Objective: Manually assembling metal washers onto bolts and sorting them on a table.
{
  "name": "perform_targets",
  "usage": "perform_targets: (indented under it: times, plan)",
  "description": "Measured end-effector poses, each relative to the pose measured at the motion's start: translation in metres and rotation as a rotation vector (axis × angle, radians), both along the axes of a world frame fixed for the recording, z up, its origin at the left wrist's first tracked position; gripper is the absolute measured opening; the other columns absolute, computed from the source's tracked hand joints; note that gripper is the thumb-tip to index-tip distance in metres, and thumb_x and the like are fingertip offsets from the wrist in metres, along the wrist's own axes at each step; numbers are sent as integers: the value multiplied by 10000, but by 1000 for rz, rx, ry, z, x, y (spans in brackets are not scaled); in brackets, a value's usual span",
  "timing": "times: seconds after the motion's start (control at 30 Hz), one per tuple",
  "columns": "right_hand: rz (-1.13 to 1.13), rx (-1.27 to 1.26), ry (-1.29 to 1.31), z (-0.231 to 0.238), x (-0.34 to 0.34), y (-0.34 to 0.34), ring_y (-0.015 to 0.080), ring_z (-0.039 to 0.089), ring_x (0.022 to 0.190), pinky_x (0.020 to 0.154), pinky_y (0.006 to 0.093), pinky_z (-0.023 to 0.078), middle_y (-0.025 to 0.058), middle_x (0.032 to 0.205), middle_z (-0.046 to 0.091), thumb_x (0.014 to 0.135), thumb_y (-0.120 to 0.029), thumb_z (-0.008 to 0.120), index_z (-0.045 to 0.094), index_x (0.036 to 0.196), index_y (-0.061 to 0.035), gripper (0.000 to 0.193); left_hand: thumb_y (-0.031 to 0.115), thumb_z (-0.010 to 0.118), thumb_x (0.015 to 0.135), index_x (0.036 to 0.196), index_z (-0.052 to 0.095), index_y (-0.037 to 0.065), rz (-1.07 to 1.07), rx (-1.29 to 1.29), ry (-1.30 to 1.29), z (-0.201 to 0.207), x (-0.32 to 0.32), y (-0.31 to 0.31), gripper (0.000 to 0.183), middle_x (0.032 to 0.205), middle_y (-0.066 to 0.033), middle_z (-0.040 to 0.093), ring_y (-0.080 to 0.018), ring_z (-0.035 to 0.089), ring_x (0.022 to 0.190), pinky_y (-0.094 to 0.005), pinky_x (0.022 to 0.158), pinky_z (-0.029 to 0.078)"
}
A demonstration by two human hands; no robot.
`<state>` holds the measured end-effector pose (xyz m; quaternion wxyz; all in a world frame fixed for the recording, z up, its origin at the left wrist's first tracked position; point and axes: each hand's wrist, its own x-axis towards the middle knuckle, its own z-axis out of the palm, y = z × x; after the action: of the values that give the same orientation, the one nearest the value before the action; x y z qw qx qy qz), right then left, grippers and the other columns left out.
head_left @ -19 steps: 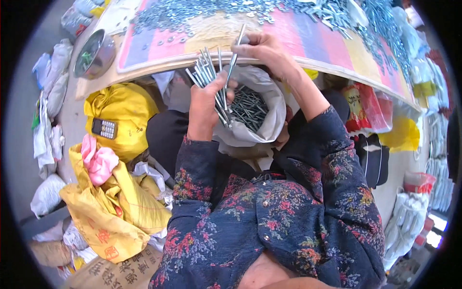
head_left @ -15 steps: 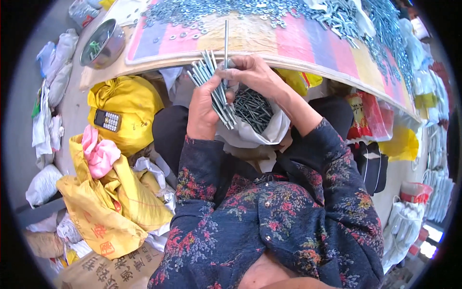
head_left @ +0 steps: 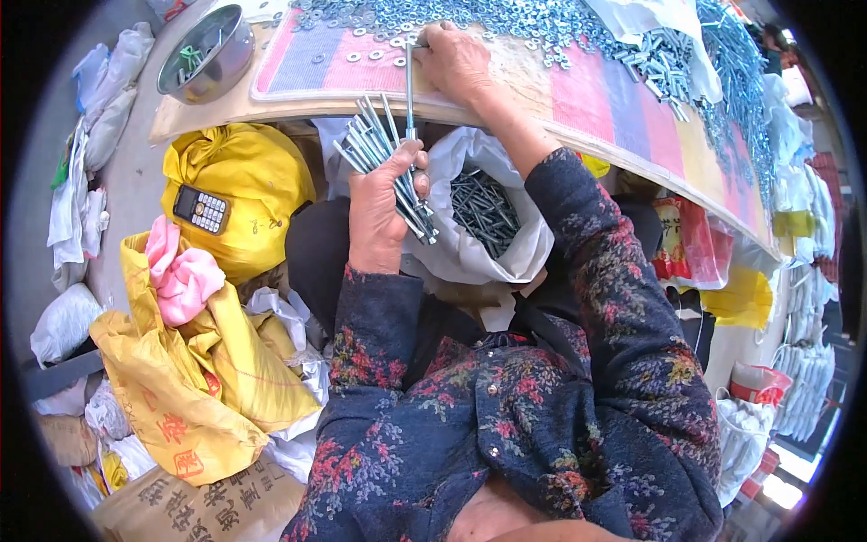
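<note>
My left hand [head_left: 384, 203] is closed round a bundle of long metal bolts [head_left: 372, 144], held at a slant above my lap. One bolt [head_left: 410, 95] stands upright out of that grip, apart from the others. My right hand [head_left: 456, 61] is over the near part of the table, its bent fingers down among the loose washers [head_left: 479, 18], close beside the upright bolt's upper end. Whatever its fingertips hold is too small to make out. Between my knees a white sack [head_left: 533, 257] holds many dark bolts [head_left: 485, 212].
The striped table [head_left: 578, 104] carries washers, a heap of short metal sleeves [head_left: 655, 68] and piled bolts [head_left: 736, 108]. A metal bowl [head_left: 230, 68] is at its left corner. Left of me are a yellow bundle [head_left: 271, 172] with a phone [head_left: 200, 209], and a pink cloth [head_left: 191, 287].
My right hand has left the upright bolt beside my left hand and moved up and forward onto the washers. The left hand keeps the bundle, nearly in place. The sack's mouth is more visible.
</note>
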<state>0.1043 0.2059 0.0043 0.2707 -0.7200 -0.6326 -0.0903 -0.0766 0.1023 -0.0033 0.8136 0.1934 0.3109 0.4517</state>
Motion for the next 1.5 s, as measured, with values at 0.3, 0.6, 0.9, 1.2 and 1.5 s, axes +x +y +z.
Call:
perform_targets:
  times: [0.3, 0.6, 0.9, 1.2, 1.5]
  plan:
    - [284, -5, 1611, 23, 22, -73, 67, 449, 500, 436, 169, 323, 116, 764, 659, 925, -121, 611, 638, 856, 6, 147, 31, 661, 829, 910, 617, -41, -108, 45, 128, 0, 21, -9, 117, 727, -104, 612, -133, 561, 500, -206, 397, 444]
    - [287, 204, 1112, 41, 41, -113, 82, 635, 631, 528, 205, 460, 102, 863, 705, 898, -74, 616, 646, 883, -4, 78, 77, 636, 868, 979, 581, -12, -378, -25, -70, -11, 41, -14, 153, 802, -96, 604, -116, 543, 490, -195, 412, 461]
    - [600, 142, 918, 89, -2, -170, 195, 680, 743, 654, 282, 532, 115, 907, 683, 875, -106, 635, 618, 1101, -7, 246, 49, 618, 875, 1019, 583, -5, -206, -37, -180, 5, 35, 0, 157, 817, -88, 602, -137, 562, 585, -215, 460, 463]
    - [1245, 380, 1717, 196, 46, -228, 240, 661, 714, 650, 278, 497, 275, 985, 634, 941, -194, 531, 502, 1285, 47, 421, 83, 633, 876, 979, 584, -39, -242, 11, -105, 12, 43, 2, 167, 792, -106, 599, -130, 539, 541, -206, 463, 454]
    - [1211, 190, 1680, 208, 114, -369, 266, 666, 760, 692, 329, 502, 256, 940, 648, 923, -207, 525, 565, 1199, 22, 361, 77, 603, 875, 993, 587, -27, -185, 21, -43, -10, 29, -5, 158, 781, -98, 607, -119, 552, 524, -213, 435, 461]
